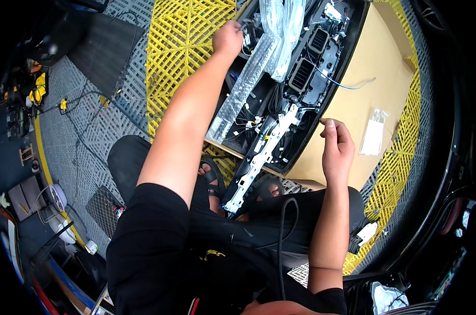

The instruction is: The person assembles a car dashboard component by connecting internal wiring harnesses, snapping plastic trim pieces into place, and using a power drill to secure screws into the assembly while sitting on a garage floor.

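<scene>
My left hand [228, 39] is closed at the far left edge of an open cardboard box, against dark wiring [251, 35]; what its fingers hold is hidden. Closed and lifted over the box's brown flap is my right hand [337, 150], thumb and forefinger together, with anything between them too small to name. Inside the box lies a long black panel with air vents [301, 75]. A silvery-white bracket strip [264, 152] slants from it toward my lap. Clear bubble wrap [244, 86] lies across the box's left part, over loose wires with white connectors [252, 123].
The cardboard flap [377, 68] spreads to the right, with a small clear bag holding white paper [373, 131] on it. A thin blue cable [348, 86] sticks out over the flap. Yellow and grey grid tiles [188, 47] cover the floor. Cables and tools [36, 94] lie far left.
</scene>
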{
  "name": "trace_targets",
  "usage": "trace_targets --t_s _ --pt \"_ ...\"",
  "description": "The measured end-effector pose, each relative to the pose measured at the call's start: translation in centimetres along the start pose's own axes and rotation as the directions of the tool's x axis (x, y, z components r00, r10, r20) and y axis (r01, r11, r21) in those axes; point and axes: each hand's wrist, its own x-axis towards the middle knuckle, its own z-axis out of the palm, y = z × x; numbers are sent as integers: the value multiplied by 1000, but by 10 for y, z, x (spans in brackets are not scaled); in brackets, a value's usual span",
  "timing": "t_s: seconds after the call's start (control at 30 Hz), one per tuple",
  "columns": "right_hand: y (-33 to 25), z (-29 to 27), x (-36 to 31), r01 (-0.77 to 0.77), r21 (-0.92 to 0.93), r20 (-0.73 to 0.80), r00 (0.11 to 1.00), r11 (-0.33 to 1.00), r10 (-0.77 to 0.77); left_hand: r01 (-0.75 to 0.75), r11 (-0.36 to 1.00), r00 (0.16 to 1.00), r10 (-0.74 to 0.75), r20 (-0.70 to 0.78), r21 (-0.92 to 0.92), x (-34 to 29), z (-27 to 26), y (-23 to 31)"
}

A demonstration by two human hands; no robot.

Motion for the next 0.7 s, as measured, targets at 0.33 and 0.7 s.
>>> trace_targets --t_s 0.33,0.7 --pt "-10 10 26 37 158 45 998 987 -44 297 584 954 -141 266 -756 -59 -177 97" --pt "-38 43 27 -152 409 225 972 900 62 386 470 909 -48 414 -793 -147 -172 136"
